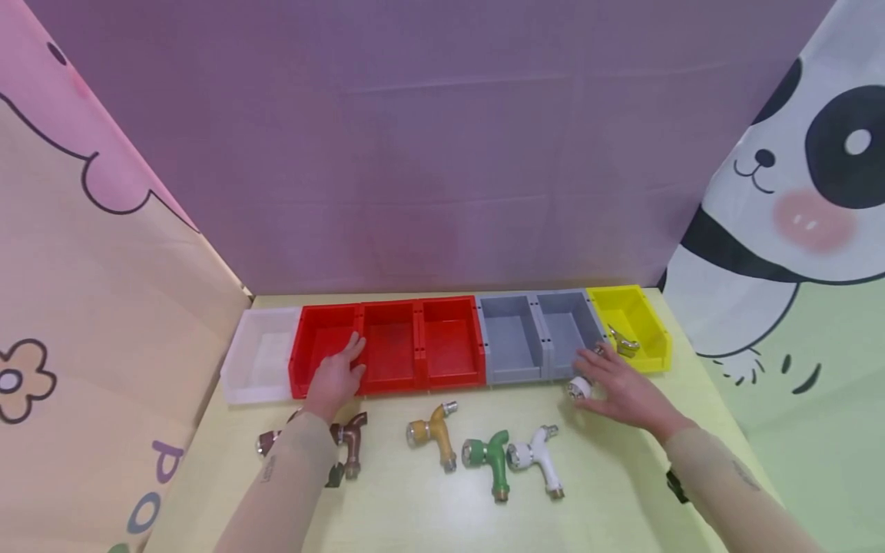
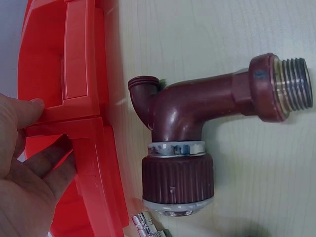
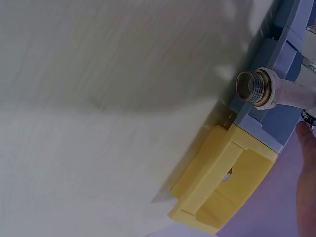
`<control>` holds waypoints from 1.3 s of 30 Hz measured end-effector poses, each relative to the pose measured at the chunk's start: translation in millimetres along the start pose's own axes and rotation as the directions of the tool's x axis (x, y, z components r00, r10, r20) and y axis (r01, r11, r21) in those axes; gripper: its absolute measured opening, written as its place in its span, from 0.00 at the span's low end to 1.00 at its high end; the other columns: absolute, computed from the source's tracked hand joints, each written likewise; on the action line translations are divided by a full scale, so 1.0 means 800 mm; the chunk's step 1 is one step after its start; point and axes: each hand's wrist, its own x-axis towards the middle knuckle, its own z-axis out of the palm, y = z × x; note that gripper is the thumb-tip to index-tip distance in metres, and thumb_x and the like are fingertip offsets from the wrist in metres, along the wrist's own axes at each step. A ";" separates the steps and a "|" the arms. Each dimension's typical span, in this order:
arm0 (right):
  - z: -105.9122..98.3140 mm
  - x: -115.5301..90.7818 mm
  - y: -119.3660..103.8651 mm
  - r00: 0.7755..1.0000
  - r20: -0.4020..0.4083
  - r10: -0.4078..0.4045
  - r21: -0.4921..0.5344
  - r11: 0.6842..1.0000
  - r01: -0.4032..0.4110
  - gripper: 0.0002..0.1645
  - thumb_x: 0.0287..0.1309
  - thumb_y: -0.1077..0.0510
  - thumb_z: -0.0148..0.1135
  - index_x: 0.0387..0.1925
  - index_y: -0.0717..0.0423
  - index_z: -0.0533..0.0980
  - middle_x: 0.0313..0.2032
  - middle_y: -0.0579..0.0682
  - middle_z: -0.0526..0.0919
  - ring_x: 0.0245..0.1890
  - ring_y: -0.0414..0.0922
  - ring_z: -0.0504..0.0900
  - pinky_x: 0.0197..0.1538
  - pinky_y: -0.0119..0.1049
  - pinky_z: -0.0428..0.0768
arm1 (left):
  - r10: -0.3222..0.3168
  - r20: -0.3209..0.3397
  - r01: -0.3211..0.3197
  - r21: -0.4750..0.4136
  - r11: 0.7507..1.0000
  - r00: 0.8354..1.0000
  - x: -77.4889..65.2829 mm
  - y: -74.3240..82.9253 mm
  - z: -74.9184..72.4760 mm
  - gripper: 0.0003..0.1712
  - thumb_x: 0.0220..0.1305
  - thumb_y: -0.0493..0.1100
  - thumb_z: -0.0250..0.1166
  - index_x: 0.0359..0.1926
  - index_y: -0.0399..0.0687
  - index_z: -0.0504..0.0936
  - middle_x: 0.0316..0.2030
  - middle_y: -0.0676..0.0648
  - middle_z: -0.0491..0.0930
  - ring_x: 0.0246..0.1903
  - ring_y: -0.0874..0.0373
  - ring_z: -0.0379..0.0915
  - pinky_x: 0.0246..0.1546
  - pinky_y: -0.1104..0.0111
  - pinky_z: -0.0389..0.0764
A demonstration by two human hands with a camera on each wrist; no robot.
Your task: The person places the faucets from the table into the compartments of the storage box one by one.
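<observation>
My left hand [image 1: 336,378] pinches the adjoining walls of two red bins, the thumb in one and the fingers in the other. Below it in the left wrist view lies a dark brown faucet [image 2: 185,111] with a ribbed knob and threaded inlet. My right hand [image 1: 618,385] holds a white faucet [image 1: 578,388] by the front of the right grey bin [image 1: 565,319]. Its pale body and threaded inlet [image 3: 256,89] show in the right wrist view; the fingers hide much of it.
On the table lie another brown faucet [image 1: 268,442], partly behind my left sleeve, and orange [image 1: 437,434], green [image 1: 494,461] and white [image 1: 538,457] ones. Along the back stand a clear white bin [image 1: 238,365], several red and grey bins, and a yellow bin [image 1: 657,349] containing a metallic faucet [image 1: 624,342].
</observation>
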 end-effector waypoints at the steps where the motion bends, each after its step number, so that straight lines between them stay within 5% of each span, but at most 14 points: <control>1: -0.001 0.001 0.000 1.000 0.006 0.006 0.001 1.000 -0.006 0.46 0.54 0.39 0.76 0.69 0.55 0.73 0.71 0.61 0.71 0.72 0.72 0.60 0.67 0.68 0.66 | -0.002 0.002 0.002 -0.001 1.000 1.000 0.000 0.000 0.000 0.42 0.70 0.44 0.67 0.80 0.56 0.58 0.75 0.46 0.64 0.19 0.53 0.71 0.28 0.69 0.79; 11: -0.007 0.006 0.003 0.999 0.023 0.042 -0.005 0.999 -0.042 0.47 0.55 0.37 0.74 0.70 0.56 0.73 0.72 0.61 0.70 0.73 0.70 0.58 0.68 0.68 0.65 | -0.014 0.013 0.015 -0.008 1.000 1.000 0.001 0.000 -0.002 0.42 0.71 0.45 0.66 0.80 0.58 0.57 0.78 0.48 0.60 0.18 0.53 0.70 0.27 0.68 0.79; 26: -0.014 0.019 0.006 0.990 0.056 0.127 0.018 0.992 -0.128 0.49 0.56 0.38 0.74 0.73 0.56 0.69 0.74 0.60 0.65 0.76 0.69 0.53 0.70 0.69 0.61 | -0.013 0.000 0.013 -0.019 1.000 1.000 -0.001 0.000 -0.001 0.43 0.71 0.45 0.67 0.80 0.58 0.58 0.70 0.43 0.73 0.19 0.53 0.71 0.28 0.68 0.79; 39: -0.020 0.042 0.020 0.983 0.062 0.176 -0.002 0.984 -0.176 0.49 0.58 0.36 0.72 0.73 0.57 0.68 0.76 0.59 0.63 0.75 0.69 0.53 0.69 0.70 0.62 | -0.001 -0.003 0.001 -0.013 1.000 1.000 -0.001 -0.001 0.000 0.42 0.71 0.45 0.66 0.80 0.57 0.58 0.78 0.48 0.59 0.21 0.52 0.72 0.29 0.69 0.78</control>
